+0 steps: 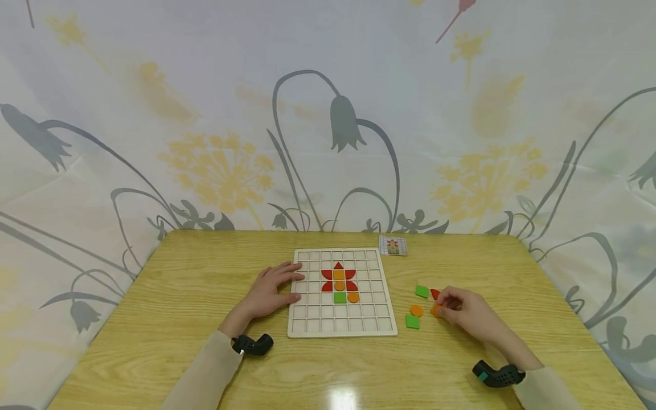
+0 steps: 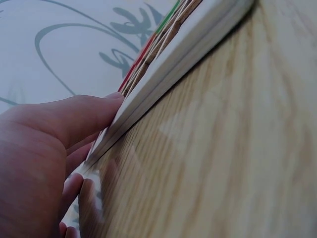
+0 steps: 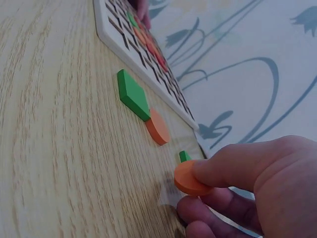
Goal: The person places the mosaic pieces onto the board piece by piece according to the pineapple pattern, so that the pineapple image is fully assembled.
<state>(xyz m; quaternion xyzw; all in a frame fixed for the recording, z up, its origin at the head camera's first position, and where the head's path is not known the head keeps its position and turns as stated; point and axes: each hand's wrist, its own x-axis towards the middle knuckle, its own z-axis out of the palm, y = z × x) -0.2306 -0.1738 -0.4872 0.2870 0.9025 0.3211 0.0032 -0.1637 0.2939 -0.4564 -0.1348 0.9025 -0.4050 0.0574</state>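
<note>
Head view: the right hand (image 1: 465, 311) pinches an orange disc (image 3: 186, 179) between thumb and fingers, right of the white grid board (image 1: 342, 335) — near two green squares (image 1: 412, 322), a second orange disc (image 1: 417, 311) and a red piece (image 1: 434, 294). The left hand (image 1: 269, 292), fingers loosely extended, touches the board's left edge.

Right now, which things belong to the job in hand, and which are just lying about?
Likely part of the job:
left hand, touching the grid board
right hand, pinching an orange disc
placed shapes
loose shapes
picture card

Just around:
wooden table
flowered backdrop
wrist cameras
</note>
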